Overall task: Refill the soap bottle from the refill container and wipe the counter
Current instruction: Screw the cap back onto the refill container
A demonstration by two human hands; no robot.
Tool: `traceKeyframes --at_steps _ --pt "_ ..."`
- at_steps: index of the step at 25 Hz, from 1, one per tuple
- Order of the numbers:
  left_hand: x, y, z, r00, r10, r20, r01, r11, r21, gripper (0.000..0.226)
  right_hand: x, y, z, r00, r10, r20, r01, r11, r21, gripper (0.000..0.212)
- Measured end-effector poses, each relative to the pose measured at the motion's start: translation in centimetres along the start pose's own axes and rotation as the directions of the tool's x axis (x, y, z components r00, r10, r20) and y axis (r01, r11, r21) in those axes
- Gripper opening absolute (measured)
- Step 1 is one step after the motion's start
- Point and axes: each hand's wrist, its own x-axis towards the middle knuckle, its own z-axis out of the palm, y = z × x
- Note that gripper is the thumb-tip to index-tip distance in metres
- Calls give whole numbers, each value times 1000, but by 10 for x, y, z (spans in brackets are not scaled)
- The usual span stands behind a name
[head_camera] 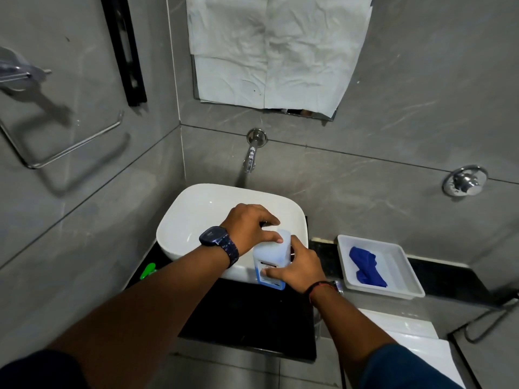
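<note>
A translucent white bottle (271, 255) with a blue base and a label stands on the black counter (247, 313), against the front of the white basin (196, 217). My right hand (299, 266) grips its body from the right side. My left hand (251, 227), with a dark watch on the wrist, is closed over the bottle's top; the cap under it is hidden. A green object (148, 270) lies on the counter to the left, partly hidden behind my left forearm. A blue cloth (365, 265) lies in a white tray (404, 273) to the right.
A chrome spout (250, 157) sticks out of the grey wall above the basin, with a tap knob (464, 179) to the right. A towel bar (70, 147) is on the left wall. Paper covers the mirror (278, 49). A white cistern top (407, 332) sits lower right.
</note>
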Motion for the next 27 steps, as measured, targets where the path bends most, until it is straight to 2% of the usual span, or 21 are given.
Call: traceKeyframes --at_steps 3,6,8,11,14,16,18,20,24,27 --pt "2 3 0 999 -30 39 26 996 90 36 2 0 1 999 8 31 -7 1000 -26 89" --pt "3 5 2 990 -43 131 45 999 -17 31 4 3 0 999 35 41 -35 999 7 91" --pt "2 6 5 983 -51 176 73 991 -116 41 3 6 1 999 34 26 -35 999 26 88" --pt "3 8 13 991 -82 103 103 972 -213 54 4 2 1 1000 25 -6 -25 998 61 85" --pt "7 1 11 972 -237 0 224 919 -326 59 6 -2 0 1000 20 -4 -20 994 112 91" --pt "7 -9 5 942 -333 -44 291 875 -386 49 8 -2 -2 999 35 -35 -30 990 136 88" --pt "5 -18 2 917 -376 -128 307 876 -373 26 9 -2 -5 997 46 -58 -37 987 156 84" --pt "5 -18 2 917 -361 -171 279 886 -369 12 11 -2 -6 997 48 -60 -38 987 159 85" --pt "8 -3 8 956 -283 -84 244 918 -311 43 13 -7 -4 997 46 -61 -35 983 179 87" --pt "12 -2 9 966 -243 -89 218 949 -226 48 15 -8 -4 998 45 -54 -34 982 184 86"
